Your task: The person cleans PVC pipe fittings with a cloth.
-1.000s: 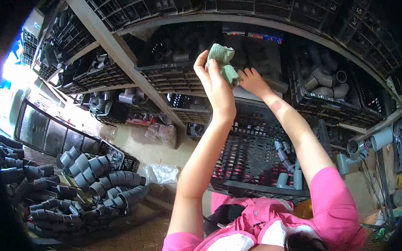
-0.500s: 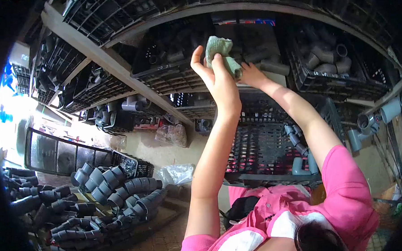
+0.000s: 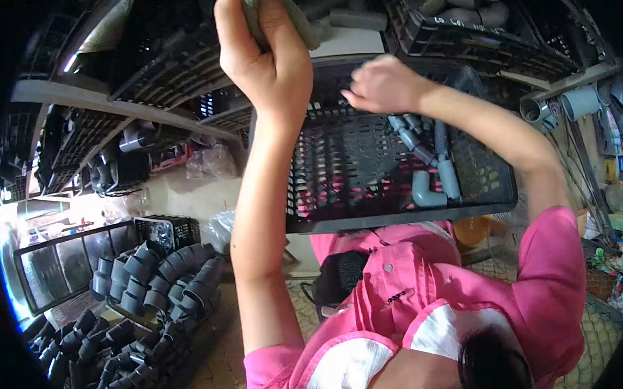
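Observation:
My left hand (image 3: 268,71) is raised at the top of the view, fingers closed around a folded pale green cloth (image 3: 297,21). Slightly blurred, my right hand (image 3: 387,87) hangs over the far side of a black plastic crate (image 3: 403,218), its fingers curled in. Whatever it holds, if anything, is hidden. Inside the crate's right half lie a grey elbow pipe fitting (image 3: 428,191), a straight grey pipe piece (image 3: 448,178) and a row of small joined fittings (image 3: 412,140).
Shelves ahead hold black crates, one with grey elbow fittings (image 3: 457,18). At lower left are piles of dark grey pipe fittings (image 3: 148,278). A clear plastic bag (image 3: 219,230) lies behind them. Larger grey pipes (image 3: 582,103) hang at the right.
My right hand has drawn back from the shelf to above the crate, fingers now curled. My left hand still grips the cloth, higher and further left in view. The view has tilted down.

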`<act>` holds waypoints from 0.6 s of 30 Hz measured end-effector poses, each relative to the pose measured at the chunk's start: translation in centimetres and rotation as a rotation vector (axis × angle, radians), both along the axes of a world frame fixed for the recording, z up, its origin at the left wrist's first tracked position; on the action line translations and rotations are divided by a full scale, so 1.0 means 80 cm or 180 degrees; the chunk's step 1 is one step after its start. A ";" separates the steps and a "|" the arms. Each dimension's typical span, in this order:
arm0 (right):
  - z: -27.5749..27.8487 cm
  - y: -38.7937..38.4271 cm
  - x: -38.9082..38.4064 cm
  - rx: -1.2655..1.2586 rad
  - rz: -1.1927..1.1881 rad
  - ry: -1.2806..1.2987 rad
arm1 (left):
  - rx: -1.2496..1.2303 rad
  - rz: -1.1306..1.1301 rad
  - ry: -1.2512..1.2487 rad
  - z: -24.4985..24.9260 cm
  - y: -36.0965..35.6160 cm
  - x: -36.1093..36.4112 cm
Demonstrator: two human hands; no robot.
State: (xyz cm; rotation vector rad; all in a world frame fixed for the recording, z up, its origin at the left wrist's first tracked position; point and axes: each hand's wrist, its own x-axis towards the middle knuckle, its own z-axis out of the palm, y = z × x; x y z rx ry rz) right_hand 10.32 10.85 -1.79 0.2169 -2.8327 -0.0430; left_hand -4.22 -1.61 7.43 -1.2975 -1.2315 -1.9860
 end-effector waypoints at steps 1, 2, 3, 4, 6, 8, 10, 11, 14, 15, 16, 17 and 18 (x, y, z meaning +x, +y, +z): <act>-0.010 -0.002 0.028 0.0215 -0.0409 -0.0799 | -0.0227 -0.0100 0.0005 0.005 0.000 0.005; -0.015 -0.003 0.049 0.0226 -0.0908 -0.1543 | -0.0456 -0.0192 0.0013 0.009 0.000 0.011; -0.029 0.005 0.064 0.0081 -0.1343 -0.2344 | -0.0949 -0.0348 -0.0110 0.023 -0.014 0.026; -0.046 0.018 0.076 0.0183 -0.1470 -0.2948 | -0.1445 -0.0506 -0.0221 0.028 -0.022 0.034; -0.078 0.037 0.086 -0.0069 -0.1345 -0.3619 | -0.1670 -0.0326 0.0281 -0.016 -0.006 0.009; -0.074 0.032 0.075 -0.1599 -0.2327 -0.4257 | -0.2978 -0.0521 0.0430 -0.010 -0.014 0.019; -0.076 0.023 0.069 -0.1060 -0.2193 -0.4296 | -0.3178 -0.0393 0.1129 -0.031 -0.009 0.020; -0.076 0.016 0.068 -0.0709 -0.2063 -0.4251 | -0.3452 -0.0527 0.1059 -0.037 -0.008 0.021; -0.081 0.002 0.069 -0.0232 -0.1801 -0.4433 | -0.3675 -0.0710 0.0851 -0.038 -0.005 0.029; -0.071 -0.004 0.072 -0.0175 -0.1529 -0.4492 | -0.3653 -0.0720 0.0775 -0.038 -0.005 0.029; -0.058 -0.012 0.077 -0.0116 -0.1251 -0.4545 | -0.3523 -0.0661 0.0742 -0.041 -0.005 0.028; -0.045 -0.022 0.086 -0.0772 -0.1548 -0.4886 | -0.3380 -0.0643 0.0726 -0.042 -0.005 0.026; -0.058 -0.028 0.089 -0.1080 -0.1731 -0.5387 | -0.3228 -0.0633 0.0718 -0.040 -0.003 0.025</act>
